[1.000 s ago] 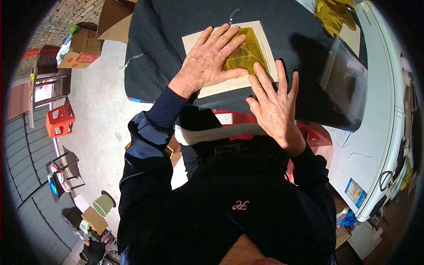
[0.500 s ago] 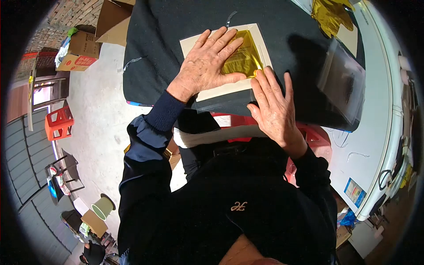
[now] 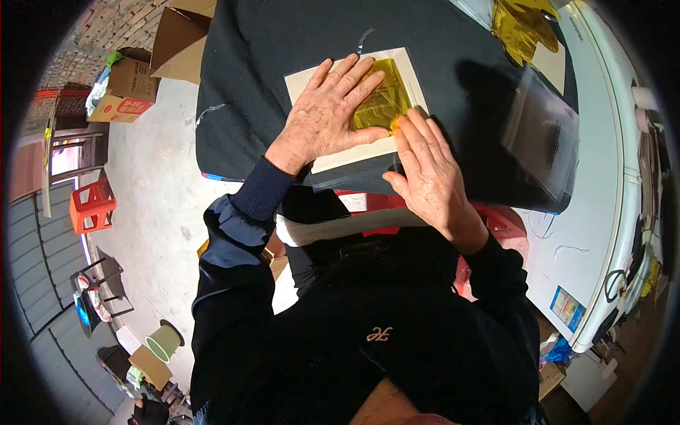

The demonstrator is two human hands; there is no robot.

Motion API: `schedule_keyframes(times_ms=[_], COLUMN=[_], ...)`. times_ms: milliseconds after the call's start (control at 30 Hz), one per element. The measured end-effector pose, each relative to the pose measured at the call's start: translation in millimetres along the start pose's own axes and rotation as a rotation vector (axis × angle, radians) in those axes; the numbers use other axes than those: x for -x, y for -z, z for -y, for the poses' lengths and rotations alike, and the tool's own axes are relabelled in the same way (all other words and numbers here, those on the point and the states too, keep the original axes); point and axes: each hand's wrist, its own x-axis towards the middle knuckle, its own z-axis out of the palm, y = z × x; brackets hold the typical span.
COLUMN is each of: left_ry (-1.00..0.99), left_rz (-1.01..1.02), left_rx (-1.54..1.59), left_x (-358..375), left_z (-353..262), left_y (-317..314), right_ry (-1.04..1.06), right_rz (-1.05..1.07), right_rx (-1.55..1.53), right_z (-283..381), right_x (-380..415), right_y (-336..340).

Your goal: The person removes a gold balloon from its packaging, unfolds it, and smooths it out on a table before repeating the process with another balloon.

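A cream card (image 3: 340, 160) in a clear sleeve lies on the black cloth, with a shiny gold-yellow sheet (image 3: 399, 80) on it. My left hand (image 3: 322, 117) lies spread over the card's left part, its fingertips on the gold sheet and holding nothing. At the sheet's lower right corner rests my right hand (image 3: 430, 177), fingers stretched out and thumb apart, palm facing down. Its fingertips touch the corner of the sheet and the card's edge. The surface under both palms is hidden.
The black-covered table (image 3: 262, 71) bears a stack of clear sleeves (image 3: 542, 138) at right and crumpled gold film (image 3: 523, 30) at the upper right. Cardboard boxes (image 3: 127, 88) and a red stool (image 3: 93, 205) stand at left. A white surface (image 3: 602, 142) lies at right.
My right hand has shifted slightly left and down along the gold sheet's corner, its fingers closer together. My left hand stays spread on the card. The whole view has shifted a little.
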Motion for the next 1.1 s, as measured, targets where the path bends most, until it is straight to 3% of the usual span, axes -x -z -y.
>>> schedule_keyframes(times_ms=[300,400,700,967,1100], left_ry=[0.007,0.001,0.082,0.103,0.122], left_rz=[-0.052,-0.005,-0.124,-0.068,-0.021], left_rx=[-0.089,-0.28,0.04,-0.032,-0.03], left_x=[0,-2,-16,-12,-13], left_z=[-3,-12,-30,-34,-36], left_y=[2,13,6,-2,1], right_ry=[-0.011,-0.012,-0.039,-0.033,-0.074], right_rz=[-0.019,-0.038,-0.084,-0.087,-0.189], right_rx=[0.034,0.037,0.02,0.01,-0.004], right_z=[3,5,6,0,1], right_x=[-2,-2,-1,8,38], right_y=[-11,-10,-15,-13,-4])
